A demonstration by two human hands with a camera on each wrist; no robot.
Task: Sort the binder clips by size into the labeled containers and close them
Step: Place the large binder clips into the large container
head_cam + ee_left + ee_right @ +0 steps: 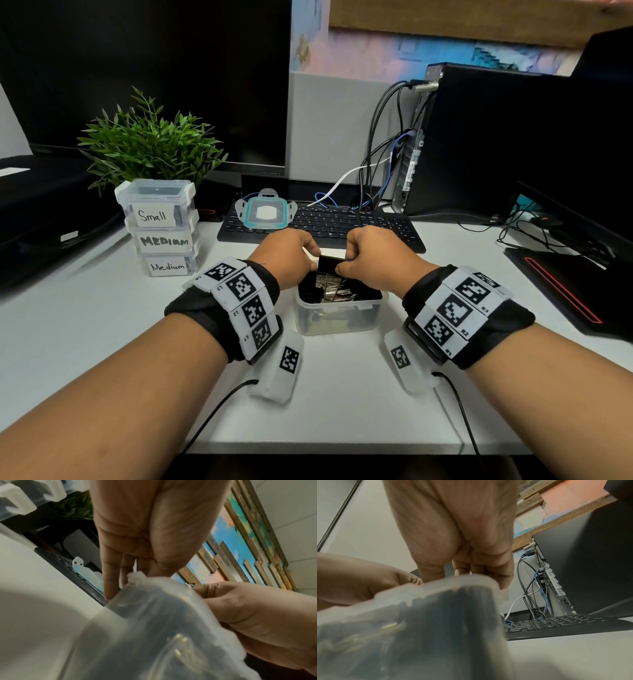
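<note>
Head view: both hands meet over the open clear tub of mixed binder clips, which sits on the white counter straight ahead. Left hand and right hand both pinch one large black binder clip just above the tub's far rim, so each grip is narrow and on the clip. Stack of three labeled containers (Small, Medium, Medium) stands at left, lids on, well apart from the tub. The tub's lid lies on the keyboard.

Left wrist view: left hand's fingers point down behind the blurred tub wall; the clip is hidden.

Right wrist view: right hand's fingers curl just past the tub rim; clip not visible.

Step, as I judge it: first pick, sorting barely begun. Next move calls for sizing this clip, then unstacking and opening the matching container; no Large label shows, so check that.
</note>
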